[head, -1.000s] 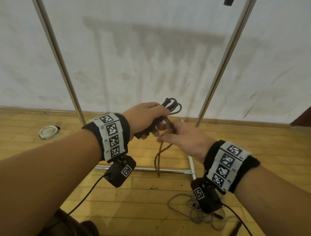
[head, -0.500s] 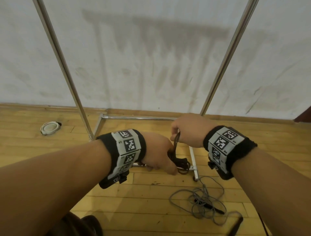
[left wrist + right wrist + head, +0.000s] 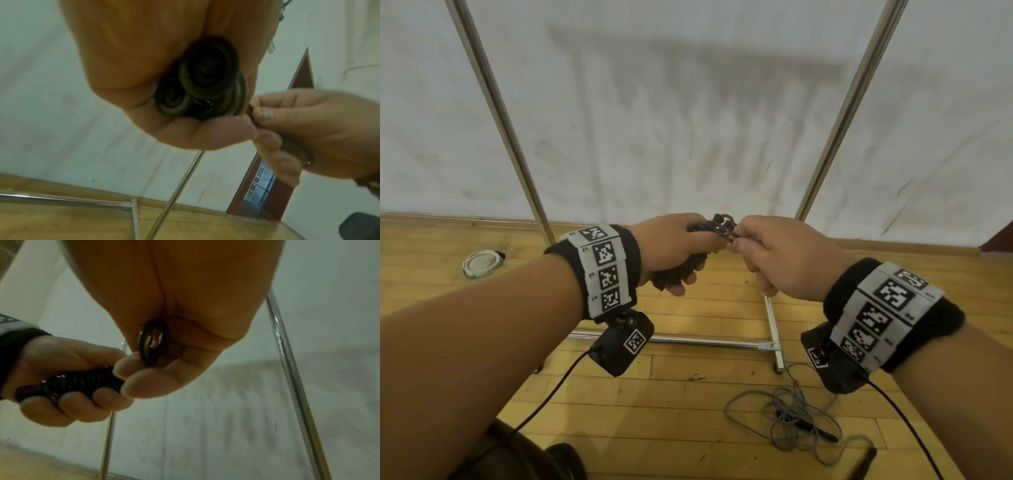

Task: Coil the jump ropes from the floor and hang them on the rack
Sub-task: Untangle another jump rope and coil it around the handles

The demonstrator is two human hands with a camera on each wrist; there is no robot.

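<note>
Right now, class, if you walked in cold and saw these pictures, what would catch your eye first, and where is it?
First, the two hands meeting at centre: the left hand grips the wound dark jump rope by its handles, and the right hand pinches a loop of its cord. Next, the grey jump rope lies tangled on the wooden floor at lower right, beside the metal rack base.
</note>
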